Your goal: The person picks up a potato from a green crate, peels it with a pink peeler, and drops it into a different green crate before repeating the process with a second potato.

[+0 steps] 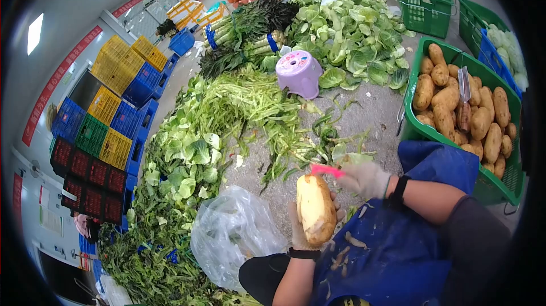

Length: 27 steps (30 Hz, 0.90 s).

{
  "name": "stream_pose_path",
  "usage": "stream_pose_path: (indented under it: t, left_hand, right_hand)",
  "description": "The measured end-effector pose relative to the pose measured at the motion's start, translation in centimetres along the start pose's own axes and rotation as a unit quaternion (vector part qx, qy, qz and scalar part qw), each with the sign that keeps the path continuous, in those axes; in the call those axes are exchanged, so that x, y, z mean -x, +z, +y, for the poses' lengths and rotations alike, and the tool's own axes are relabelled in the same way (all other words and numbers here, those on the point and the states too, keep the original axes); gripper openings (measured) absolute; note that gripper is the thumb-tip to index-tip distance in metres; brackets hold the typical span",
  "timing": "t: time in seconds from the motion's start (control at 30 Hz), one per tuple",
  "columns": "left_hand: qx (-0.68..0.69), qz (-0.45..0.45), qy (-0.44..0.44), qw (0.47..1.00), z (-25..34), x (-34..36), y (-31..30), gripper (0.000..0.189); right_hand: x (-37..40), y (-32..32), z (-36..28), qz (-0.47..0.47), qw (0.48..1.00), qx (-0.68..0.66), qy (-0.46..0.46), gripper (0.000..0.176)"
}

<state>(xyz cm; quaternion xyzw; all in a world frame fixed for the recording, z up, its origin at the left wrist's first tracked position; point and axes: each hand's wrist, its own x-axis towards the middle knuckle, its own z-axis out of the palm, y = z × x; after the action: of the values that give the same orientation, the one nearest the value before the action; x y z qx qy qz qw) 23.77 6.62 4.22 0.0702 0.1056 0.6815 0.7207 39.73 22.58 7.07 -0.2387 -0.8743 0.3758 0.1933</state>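
Note:
A large potato (317,209), partly peeled with pale flesh showing on its upper side, lies in my left hand (297,227), whose gloved fingers wrap round it from below. My right hand (365,180), in a whitish glove, is closed on a pink peeler (328,170) at the potato's top end. Bits of peel (355,240) lie on the blue apron (387,249) over my lap. At the right, a green crate (418,87) holds many unpeeled potatoes (446,98), with a knife-like metal tool (464,87) on top of them.
A clear plastic bag (236,235) lies left of my left hand. Cut greens (250,101) and cabbage leaves (364,33) cover much of the floor. A purple stool (300,73) stands ahead. Stacked crates (94,135) line the left wall; green crates (424,10) stand at the back right.

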Motion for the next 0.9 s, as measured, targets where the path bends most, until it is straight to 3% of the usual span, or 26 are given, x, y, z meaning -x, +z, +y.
stream_pose_path:
  t: [0.03,0.07,0.1,0.13,0.17,0.2,0.23,0.27,0.3,0.37,0.47,0.53,0.57,0.6,0.63,0.67,0.7,0.77,0.8,0.83,0.9]
  left_hand:
    - [0.037,0.054,0.017,0.998,-0.2,0.3,-0.1,0.085]
    - [0.074,0.107,0.035,0.991,-0.5,0.4,-0.2,0.085]
    - [0.017,0.136,0.054,0.989,-0.3,0.2,-0.8,0.086]
    - [0.016,0.14,0.049,0.989,-0.3,0.3,-1.3,0.086]
    - [0.034,0.081,0.023,0.996,-0.1,0.3,-1.3,0.086]
    - [0.053,0.02,-0.002,0.998,0.0,0.1,-1.2,0.086]
    - [0.049,0.018,-0.004,0.999,0.0,-0.1,-0.9,0.086]
    - [0.05,0.045,0.017,0.998,-0.3,-0.4,0.6,0.086]
    - [0.057,0.073,0.042,0.995,-0.6,-0.5,1.3,0.086]
    - [0.044,0.076,0.042,0.995,-0.3,-0.3,0.4,0.086]
    - [0.008,0.059,0.013,0.998,-0.5,0.3,-0.2,0.083]
    - [-0.012,0.024,-0.002,1.0,-0.1,-0.1,0.6,0.081]
    - [-0.033,0.028,0.005,0.999,-0.3,-0.1,1.6,0.08]
    - [-0.05,0.034,0.015,0.998,-0.5,-0.1,2.0,0.079]
    - [-0.114,0.13,0.032,0.984,-0.6,0.0,0.6,0.078]
    - [-0.111,0.133,0.03,0.984,-0.8,0.1,0.7,0.078]
    - [-0.116,0.101,0.011,0.988,-0.7,0.4,0.8,0.077]
    - [-0.13,0.058,-0.005,0.99,-0.3,0.1,1.4,0.076]
    - [-0.136,0.085,0.006,0.987,-0.5,0.2,1.9,0.074]
    - [-0.137,0.114,0.019,0.984,-1.0,0.4,2.0,0.072]
    - [-0.165,0.13,0.029,0.977,-1.1,0.7,1.7,0.069]
  right_hand:
    - [0.8,0.4,-0.7,-0.006,0.996,0.002,-0.085,0.026]
    - [0.9,0.3,-1.3,-0.011,0.996,0.004,-0.086,0.026]
    - [1.1,0.3,-2.0,-0.074,0.994,0.033,-0.074,0.027]
    - [1.4,0.4,-2.4,-0.133,0.988,0.06,-0.06,0.028]
    - [0.6,1.0,-1.5,-0.033,0.998,0.051,-0.029,0.027]
    - [0.5,0.6,-0.9,-0.029,0.998,0.052,-0.028,0.027]
    - [0.3,0.0,-0.4,-0.019,0.999,0.028,0.009,0.027]
    - [0.1,-0.3,-0.2,-0.009,0.999,0.003,0.044,0.027]
    - [0.8,0.2,-0.6,-0.003,0.998,-0.004,-0.07,0.027]
    - [0.5,1.3,0.2,-0.011,0.997,0.022,-0.072,0.029]
    - [0.6,2.1,1.1,-0.006,0.996,0.061,-0.06,0.034]
    - [-0.9,0.1,1.7,-0.053,0.994,0.054,0.082,0.036]
    - [0.2,0.5,1.0,-0.012,0.999,0.021,-0.029,0.037]
    - [0.4,0.2,0.3,-0.015,0.999,0.023,-0.031,0.037]
    - [0.5,0.0,-0.6,-0.027,0.998,0.038,-0.053,0.037]
    - [0.8,0.1,-1.0,-0.039,0.995,0.05,-0.071,0.037]
    - [-0.1,0.4,0.6,-0.042,0.995,0.088,0.032,0.037]
    - [-0.5,-0.7,0.5,-0.044,0.994,0.086,0.04,0.038]
    - [-0.6,-1.3,0.0,-0.055,0.994,0.086,0.049,0.039]
    - [0.3,-1.3,-1.3,-0.051,0.996,0.063,-0.033,0.04]
    - [0.3,0.1,-0.5,-0.055,0.996,0.07,-0.003,0.04]
